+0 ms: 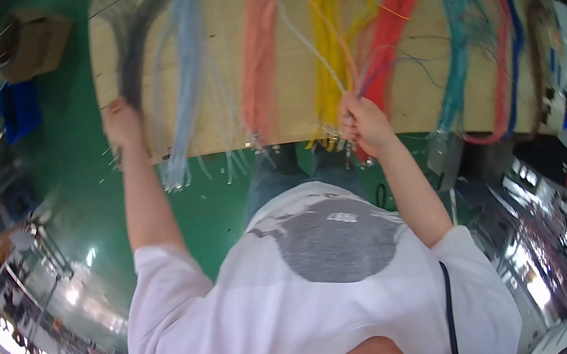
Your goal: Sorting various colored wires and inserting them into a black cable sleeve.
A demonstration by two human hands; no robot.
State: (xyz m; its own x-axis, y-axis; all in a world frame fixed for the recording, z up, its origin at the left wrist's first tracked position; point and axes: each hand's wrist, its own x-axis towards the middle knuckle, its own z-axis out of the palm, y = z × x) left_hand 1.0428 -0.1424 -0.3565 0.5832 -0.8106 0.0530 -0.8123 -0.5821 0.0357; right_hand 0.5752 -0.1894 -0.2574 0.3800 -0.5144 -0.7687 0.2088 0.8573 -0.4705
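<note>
From my remote view, a wooden board [232, 122] fills the upper middle of the frame, with bundles of coloured wire lying across it and their ends hanging over its near edge.

Left hand [122, 123], left of centre at the board's left edge: fingers closed around the lower end of a dark grey wire bundle [138, 42] that runs up toward the top of the frame. Just right of it lies a pale blue bundle [185, 68], its ends dangling past the board edge.

Right hand [363, 122], just right of centre at the board's near edge: fingers pinched together on thin wires, a white wire [308, 43] and some purple-blue strands among them; I cannot tell exactly which ones are gripped. The hand sits between the yellow bundle [325, 33] and the red bundle [395, 16], touching or nearly touching both.

Other bundles: orange [261, 42] at centre, teal [455, 30] and a red-and-blue pair toward the upper right.

Green floor [79, 169] shows left of the board and below it. White T-shirt [315, 296] fills the lower centre.
</note>
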